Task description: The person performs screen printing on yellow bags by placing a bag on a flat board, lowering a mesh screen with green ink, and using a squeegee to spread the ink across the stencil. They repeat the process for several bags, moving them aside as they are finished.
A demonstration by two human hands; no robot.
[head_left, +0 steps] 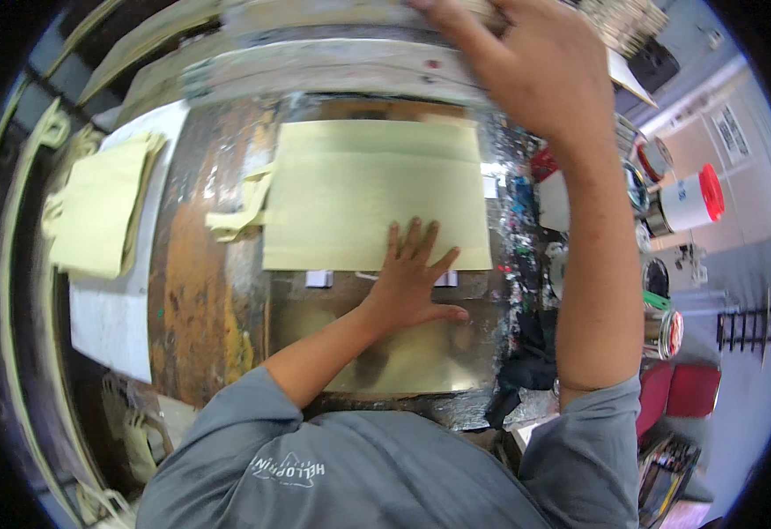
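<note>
A pale yellow cloth tote bag (372,189) lies flat on the worktable, its handles (244,207) sticking out to the left. My left hand (410,280) rests on the bag's near edge with the fingers spread. Beyond the bag, a paint-stained wooden frame (333,70) spans the far side of the table. My right hand (540,66) reaches over that frame and grips a wooden part of it at the upper edge; some fingertips are cut off there. Under the bag's near side a shiny metal plate (394,357) shows, with small white pads (318,279) by the bag's edge.
A stack of similar bags (103,207) sits on a white board (108,322) at the left. Paint tins and a white tub with a red lid (689,201) stand along the right. Dark cloth (526,375) lies at the table's right corner. Racks (24,291) line the far left.
</note>
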